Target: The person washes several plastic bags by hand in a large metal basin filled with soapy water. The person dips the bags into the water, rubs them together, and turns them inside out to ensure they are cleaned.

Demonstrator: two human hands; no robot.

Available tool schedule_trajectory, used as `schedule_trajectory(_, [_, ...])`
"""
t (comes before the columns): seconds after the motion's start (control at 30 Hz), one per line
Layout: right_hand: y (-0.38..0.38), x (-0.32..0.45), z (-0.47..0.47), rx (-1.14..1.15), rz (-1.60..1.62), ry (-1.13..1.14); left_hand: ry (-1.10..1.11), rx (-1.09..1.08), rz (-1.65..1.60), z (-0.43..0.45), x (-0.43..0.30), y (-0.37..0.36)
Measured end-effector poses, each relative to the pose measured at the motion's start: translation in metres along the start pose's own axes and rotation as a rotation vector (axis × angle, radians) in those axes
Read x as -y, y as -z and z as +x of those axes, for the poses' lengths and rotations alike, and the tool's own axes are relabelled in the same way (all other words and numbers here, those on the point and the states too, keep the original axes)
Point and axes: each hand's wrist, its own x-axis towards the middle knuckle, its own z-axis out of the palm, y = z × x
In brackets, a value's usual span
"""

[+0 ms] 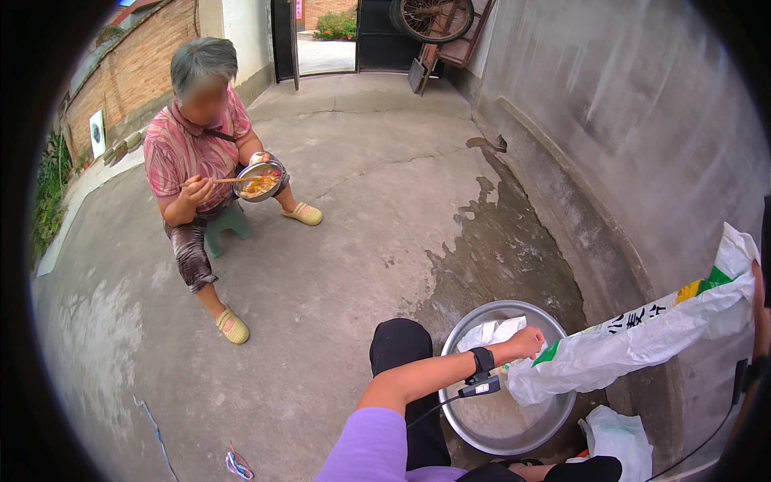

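A white plastic woven sack with green and yellow bands and printed writing stretches between my two hands. My left hand, with a black band on the wrist, grips its lower end over a metal basin. My right hand holds the raised far end at the picture's right rim, where it is mostly cut off. Shallow cloudy water lies in the basin. Behind my left hand, more white sack material rests inside the basin; whether it is the same sack, I cannot tell.
A person sits on a green stool, holding chopsticks and a metal bowl of food. A concrete wall rises at right. White plastic bag beside the basin; cords on the ground; wet concrete beyond.
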Motion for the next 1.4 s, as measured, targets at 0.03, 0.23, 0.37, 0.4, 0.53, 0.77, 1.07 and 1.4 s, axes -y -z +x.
schedule_trajectory(0.03, [0.001,0.0,0.004,-0.006,0.02,-0.008,-0.073,0.021,0.036,-0.001,-0.01,-0.001])
schedule_trajectory(0.23, [-0.01,0.006,0.026,0.022,0.092,-0.005,0.08,0.057,0.026,-0.006,0.003,0.022])
schedule_trajectory(0.37, [-0.013,0.007,0.037,0.04,0.091,-0.016,0.162,-0.027,-0.036,0.001,0.009,0.017])
schedule_trajectory(0.4, [-0.015,0.007,0.039,0.044,0.094,-0.022,0.166,-0.016,-0.025,-0.001,0.005,0.016])
schedule_trajectory(0.53, [-0.029,0.002,0.046,0.054,0.121,-0.032,0.166,0.002,-0.049,-0.004,0.009,0.02])
schedule_trajectory(0.77, [-0.034,-0.005,0.057,0.1,0.14,-0.036,0.14,0.006,-0.041,-0.003,0.018,0.022])
schedule_trajectory(1.07, [-0.04,0.005,0.048,0.079,0.134,-0.064,0.166,0.01,0.015,0.004,0.023,0.017])
schedule_trajectory(1.4, [-0.043,0.02,0.045,0.051,0.134,-0.069,0.195,0.009,0.004,0.003,0.019,0.016])
